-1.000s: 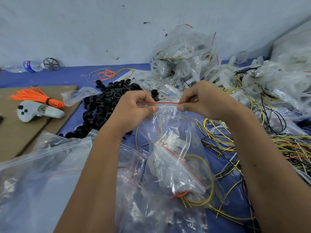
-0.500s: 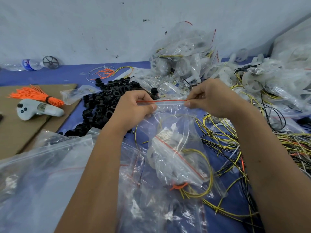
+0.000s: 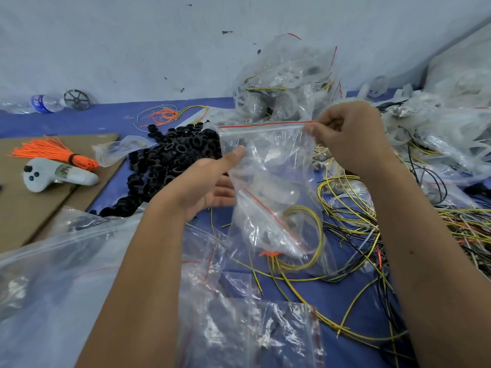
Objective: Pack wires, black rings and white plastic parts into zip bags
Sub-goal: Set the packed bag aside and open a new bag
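Two hands share one zip bag (image 3: 268, 160), and the matter turns on its red-lined seal strip, which runs nearly level from left to right across the middle of the blue table (image 3: 111, 120), its right end raised a touch; the right hand (image 3: 348, 136) pinches that right end between thumb and fingertips and carries the bag hanging below it, while the left hand (image 3: 210, 181) lies lower and to the left, fingers straight and relaxed, gripping nothing, its thumb tip at the bag's left side just under the strip; so the free left end of the seal sits up and a little away from the left hand, which is the nearer of the two to it; inside the bag a smaller sealed bag (image 3: 268, 224) with a white part and a coil of yellow wire (image 3: 308, 235) hangs toward the near edge; whether the strip is pressed shut along its whole length I cannot tell, the plastic being clear and crumpled; the black rings (image 3: 170, 160) lie heaped behind the left hand, partly hidden by it, and loose wires (image 3: 451, 227) run off the right edge.
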{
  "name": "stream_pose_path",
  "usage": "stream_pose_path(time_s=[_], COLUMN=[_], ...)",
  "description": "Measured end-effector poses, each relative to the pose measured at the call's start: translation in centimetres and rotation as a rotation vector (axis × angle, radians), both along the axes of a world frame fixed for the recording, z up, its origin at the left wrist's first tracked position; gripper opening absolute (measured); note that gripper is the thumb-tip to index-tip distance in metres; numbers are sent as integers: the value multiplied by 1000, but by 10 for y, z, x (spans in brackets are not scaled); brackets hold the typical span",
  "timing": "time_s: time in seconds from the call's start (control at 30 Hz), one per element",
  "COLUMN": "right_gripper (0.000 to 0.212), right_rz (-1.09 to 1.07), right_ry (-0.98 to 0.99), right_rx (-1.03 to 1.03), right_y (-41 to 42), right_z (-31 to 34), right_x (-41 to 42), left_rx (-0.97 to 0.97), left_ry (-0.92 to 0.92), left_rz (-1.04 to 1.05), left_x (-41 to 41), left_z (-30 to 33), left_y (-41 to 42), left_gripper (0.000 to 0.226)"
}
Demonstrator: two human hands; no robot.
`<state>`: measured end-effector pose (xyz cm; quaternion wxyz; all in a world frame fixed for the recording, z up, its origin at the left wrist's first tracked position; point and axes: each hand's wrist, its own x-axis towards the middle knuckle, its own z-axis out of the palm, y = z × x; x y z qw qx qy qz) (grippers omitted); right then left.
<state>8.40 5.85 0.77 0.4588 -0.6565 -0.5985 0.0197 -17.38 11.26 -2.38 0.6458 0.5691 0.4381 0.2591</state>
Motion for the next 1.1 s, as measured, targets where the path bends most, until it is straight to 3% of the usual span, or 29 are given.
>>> stream_pose_path(time_s=[0.07,0.17,0.3,0.37,0.43,0.57,0.63,0.7,0.8,0.9,1.0,1.1], right_gripper=[18,20,22,25,38,74,63,40,23,7,12,31], right_rz=[-46,-53,-45,-31,31,327,539,615,523,426,344,304], right_ry=[-4,73,165,276,390,420,441,434,592,836,922,985], right_rx=[2,0,33,-17,-195,-607,-668,-612,-453,-280,-147,-26], right_y=[1,1,5,7,7,0,-2,-3,0,5,25,70], right_z=[-1,-4,-8,-10,-12,-15,-17,-20,-25,-28,-15,23], right_x=[1,-3,-6,-6,-8,-15,-20,-25,-27,-30,-30,-18], left_rx=[-37,95,201,226,210,151,162,196,164,104,123,152], left_ry=[27,32,18,26,10,-257,-297,-303,-373,-498,-497,-497], left_rz=[-178,-344,-408,-317,-125,227,338,386,366,333,344,371], left_x=[1,12,23,25,27,37,44,50,55,54,60,70], left_z=[-1,-4,-7,-9,-11,-12,-10,-8,-2,7,17,30], left_y=[-6,-14,-14,-12,-11,-6,-8,-12,-13,-7,2,9], left_gripper=[59,46,43,45,58,76,87,96,99,80,39,33])
